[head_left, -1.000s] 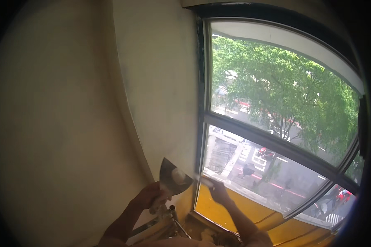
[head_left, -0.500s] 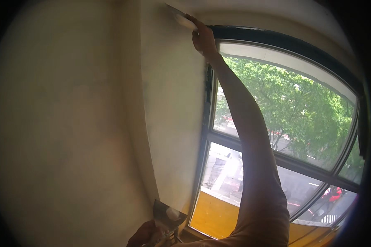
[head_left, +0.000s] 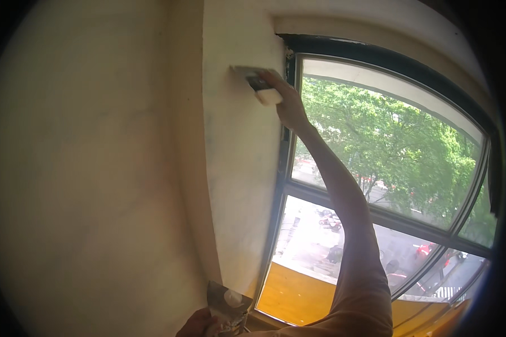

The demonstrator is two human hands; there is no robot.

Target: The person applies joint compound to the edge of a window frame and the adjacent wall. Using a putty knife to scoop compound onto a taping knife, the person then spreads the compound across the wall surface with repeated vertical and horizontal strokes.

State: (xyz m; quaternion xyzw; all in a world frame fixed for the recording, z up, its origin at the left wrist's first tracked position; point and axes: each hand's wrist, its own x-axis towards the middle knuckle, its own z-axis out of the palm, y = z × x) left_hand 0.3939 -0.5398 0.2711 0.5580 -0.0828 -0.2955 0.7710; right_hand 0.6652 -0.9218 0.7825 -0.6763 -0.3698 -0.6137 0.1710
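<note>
My right hand [head_left: 289, 106] is raised, its fingers closed round a putty knife [head_left: 253, 74]. The blade's edge lies at the pale wall strip [head_left: 236, 146] left of the window; motion blurs the tool. A whitish patch by the fingers may be putty or part of the tool. Low in the picture, my left hand [head_left: 197, 324] grips a wide scraper [head_left: 220, 300] with a dark, flat blade turned upward. On that blade sits a white dab of putty [head_left: 233, 297]. The scraper's handle is mostly hidden by the fingers.
A dark-framed window [head_left: 388, 129] fills the right side, with trees and a street beyond the glass. At the left stands a broad plain wall [head_left: 84, 168], meeting the strip at a vertical corner. A yellow-orange surface [head_left: 301, 289] shows through the lower pane.
My right hand has come down along the wall strip with the putty knife, away from the top corner of the window. My left hand holds the scraper in nearly the same place.
</note>
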